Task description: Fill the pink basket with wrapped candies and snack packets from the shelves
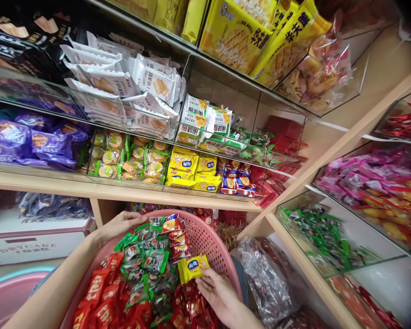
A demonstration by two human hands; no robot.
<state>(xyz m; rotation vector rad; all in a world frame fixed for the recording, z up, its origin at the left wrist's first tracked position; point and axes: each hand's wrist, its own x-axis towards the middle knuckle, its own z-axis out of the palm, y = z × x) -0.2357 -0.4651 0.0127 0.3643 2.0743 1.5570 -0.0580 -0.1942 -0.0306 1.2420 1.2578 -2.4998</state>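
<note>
Head view: over the pink basket point(222, 256), the right hand point(219, 292) pinches a yellow packet point(193, 268). Apart from it, the left hand point(125, 225) touches the basket's rim, its grip unclear.

"DRY CAKE" — white carton point(32, 246), "DRYCAKE" — white packet point(155, 83), "华夫脆" — yellow bag point(234, 41)
</note>
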